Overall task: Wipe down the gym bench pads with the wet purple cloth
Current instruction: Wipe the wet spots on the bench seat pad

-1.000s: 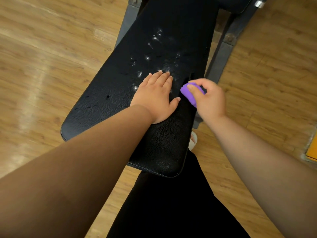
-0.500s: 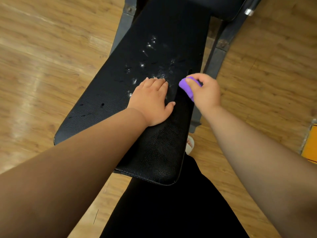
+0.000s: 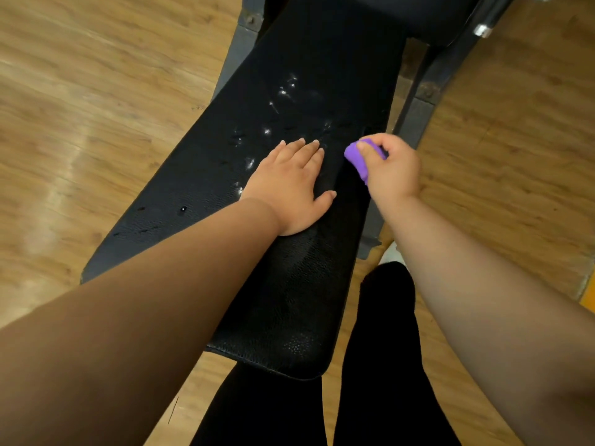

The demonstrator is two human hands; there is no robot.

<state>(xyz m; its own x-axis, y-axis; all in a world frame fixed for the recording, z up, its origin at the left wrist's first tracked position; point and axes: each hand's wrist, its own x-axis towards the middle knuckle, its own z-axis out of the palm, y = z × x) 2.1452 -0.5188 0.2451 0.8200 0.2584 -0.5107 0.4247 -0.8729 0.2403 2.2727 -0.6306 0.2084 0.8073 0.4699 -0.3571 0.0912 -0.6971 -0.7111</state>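
One head view was all we had, so here goes. Our left hand (image 3: 289,185) lay flat on the long black bench pad (image 3: 289,300), fingers straight, palm down, holding nothing. Our right hand (image 3: 394,170) had the purple cloth (image 3: 355,157) balled up, fingers and thumb curled round it, at the pad's right edge, just beside the left hand. Whether the cloth actually touched the vinyl we couldn't tell. Shiny wet spots (image 3: 283,91) sat on the pad just beyond both hands, not wiped yet by the look of it, and what looked like a second pad (image 3: 434,14) peeked in at the top. Dark metal frame (image 3: 415,120) underneath, wood-look floor (image 3: 80,123) all round.

Handling-wise, we'd guess the cloth was light, soft and squishy, a bit slippery being wet, so a whole-hand bunch like that suited it better than a fingertip pinch. The pad looked like firm textured vinyl, likely slick where wet. No brands, labels or writing we could read anywhere.
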